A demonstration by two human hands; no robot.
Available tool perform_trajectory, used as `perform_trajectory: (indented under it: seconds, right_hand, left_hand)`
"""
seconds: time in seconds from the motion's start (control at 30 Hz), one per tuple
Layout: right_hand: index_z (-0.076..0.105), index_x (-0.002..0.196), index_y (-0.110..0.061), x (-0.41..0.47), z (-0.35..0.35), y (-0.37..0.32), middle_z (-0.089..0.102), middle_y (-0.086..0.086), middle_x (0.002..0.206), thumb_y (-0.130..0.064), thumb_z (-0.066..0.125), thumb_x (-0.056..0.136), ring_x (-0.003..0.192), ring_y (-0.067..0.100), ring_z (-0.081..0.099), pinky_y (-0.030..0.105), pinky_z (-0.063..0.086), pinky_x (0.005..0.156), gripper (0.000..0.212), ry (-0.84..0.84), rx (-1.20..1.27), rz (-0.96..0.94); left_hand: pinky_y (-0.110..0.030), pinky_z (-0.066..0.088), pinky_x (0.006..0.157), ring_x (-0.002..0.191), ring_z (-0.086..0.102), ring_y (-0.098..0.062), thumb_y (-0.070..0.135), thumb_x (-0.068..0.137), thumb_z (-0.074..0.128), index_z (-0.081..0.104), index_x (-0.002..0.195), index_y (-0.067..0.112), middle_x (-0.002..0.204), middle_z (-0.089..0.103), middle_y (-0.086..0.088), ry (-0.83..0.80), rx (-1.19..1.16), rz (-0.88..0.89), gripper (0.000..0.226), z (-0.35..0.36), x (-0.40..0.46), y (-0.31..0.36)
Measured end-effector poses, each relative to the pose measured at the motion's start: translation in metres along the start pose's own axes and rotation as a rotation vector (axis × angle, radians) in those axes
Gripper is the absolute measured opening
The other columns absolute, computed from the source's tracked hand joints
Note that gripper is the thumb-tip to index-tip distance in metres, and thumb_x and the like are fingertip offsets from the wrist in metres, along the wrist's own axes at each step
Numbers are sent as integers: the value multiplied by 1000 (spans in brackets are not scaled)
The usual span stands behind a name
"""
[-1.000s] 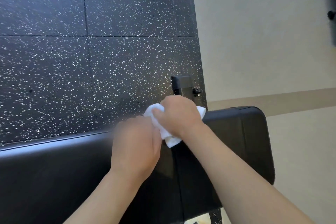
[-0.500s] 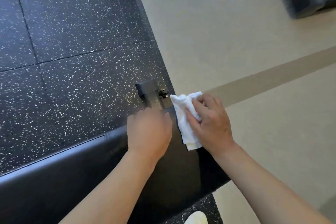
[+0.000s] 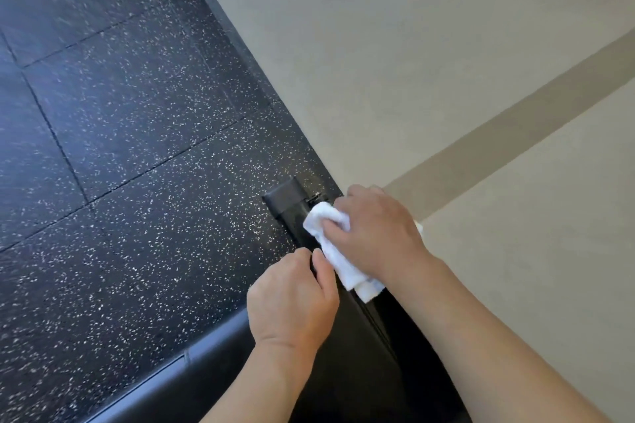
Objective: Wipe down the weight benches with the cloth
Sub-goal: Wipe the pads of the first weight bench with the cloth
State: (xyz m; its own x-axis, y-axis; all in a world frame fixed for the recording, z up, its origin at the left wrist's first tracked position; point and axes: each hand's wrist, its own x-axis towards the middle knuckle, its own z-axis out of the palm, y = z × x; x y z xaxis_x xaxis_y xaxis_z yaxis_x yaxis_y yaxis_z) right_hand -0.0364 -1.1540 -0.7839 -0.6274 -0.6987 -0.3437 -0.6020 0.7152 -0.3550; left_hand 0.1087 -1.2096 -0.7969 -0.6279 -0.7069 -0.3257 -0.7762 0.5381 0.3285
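A black padded weight bench [image 3: 206, 364] runs from the lower left toward the middle right, and its far end is covered by my hands. My right hand [image 3: 378, 230] grips a crumpled white cloth [image 3: 338, 251] and holds it against the end of the bench pad. My left hand [image 3: 293, 299] rests on the pad's far edge just left of the cloth, fingers curled over that edge. Its thumb lies close to the cloth.
A black metal frame foot [image 3: 287, 204] of the bench sticks out on the floor beyond the pad. Black speckled rubber tiles [image 3: 137, 148] cover the floor on the left. Beige flooring [image 3: 446, 79] with a darker stripe lies to the right.
The view has swung left and down. My right hand has slid the cloth from the pad's top toward its far end, and my left hand has closed in beside the cloth.
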Motion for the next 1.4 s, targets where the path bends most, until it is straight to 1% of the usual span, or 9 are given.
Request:
perform_trajectory:
  seconds: [0.1, 0.17, 0.33, 0.47, 0.67, 0.77, 0.9, 1.03, 1.4]
  right_hand:
    - [49, 59, -17, 36, -4, -11, 53, -6, 53, -36, 52, 75, 50, 19, 49, 27, 34, 49, 25, -445, 20, 54]
    - [46, 60, -14, 36, -6, -5, 48, -6, 51, -46, 56, 76, 47, 19, 44, 28, 36, 47, 37, -499, 88, 73]
    - [60, 78, -28, -28, -1, 40, 51, -10, 87, -52, 52, 100, 87, 11, 53, 27, 41, 66, 34, 84, 368, 7]
    - [62, 82, -35, -43, 6, 46, 54, -13, 94, -49, 52, 98, 87, 8, 58, 26, 39, 66, 23, 162, 514, 112]
    - [50, 59, -20, 39, -2, 18, 50, -8, 50, -45, 61, 85, 51, 15, 47, 27, 38, 51, 38, -444, 203, 135]
    - [57, 67, -19, 62, 0, 10, 52, -2, 60, -34, 63, 85, 57, 22, 48, 28, 37, 55, 24, -709, 101, 25]
    - [65, 79, -14, 19, -5, 39, 64, -2, 75, -63, 59, 81, 70, 21, 61, 39, 48, 64, 49, -320, 532, 64]
    - [57, 88, -27, -63, 11, 72, 54, -7, 88, -56, 44, 99, 80, 12, 57, 38, 47, 66, 33, 179, 556, 192]
    - [49, 78, -21, -23, 17, 60, 54, -2, 84, -47, 41, 103, 80, 24, 56, 37, 42, 67, 37, 94, 439, 258]
  left_hand:
    - [-33, 29, 54, 53, 47, -22, 45, 97, 24, 44, 63, 25, 58, 49, 7, 35, -22, 12, 44, 1, -1, 0]
    - [-31, 28, 52, 51, 48, -21, 42, 97, 30, 45, 64, 25, 58, 52, 7, 63, -13, 40, 40, 2, 0, 0]
    - [-30, 27, 50, 50, 51, -20, 37, 94, 39, 48, 64, 25, 57, 50, 7, 86, 37, 72, 34, 3, 0, -3]
    - [-30, 28, 51, 52, 48, -18, 37, 94, 40, 45, 66, 26, 58, 48, 9, 70, 32, 80, 31, 4, 0, -2]
    - [-30, 26, 52, 50, 49, -18, 36, 95, 38, 49, 64, 24, 57, 51, 8, 66, 44, 69, 34, 2, 0, 0]
    - [-31, 27, 54, 53, 47, -21, 40, 96, 31, 45, 65, 23, 59, 51, 7, 41, 50, 49, 38, 3, 0, 1]
    - [-34, 25, 58, 60, 39, -17, 46, 95, 19, 45, 70, 21, 62, 49, 6, 8, 80, 20, 44, 4, 0, 0]
    - [-34, 28, 60, 64, 43, -17, 48, 94, 14, 59, 80, 22, 68, 58, 5, 20, 119, 27, 54, 5, -1, 1]
    - [-36, 23, 59, 56, 34, -17, 48, 89, 8, 52, 77, 26, 56, 39, 11, 18, 160, -21, 50, 3, -1, 6]
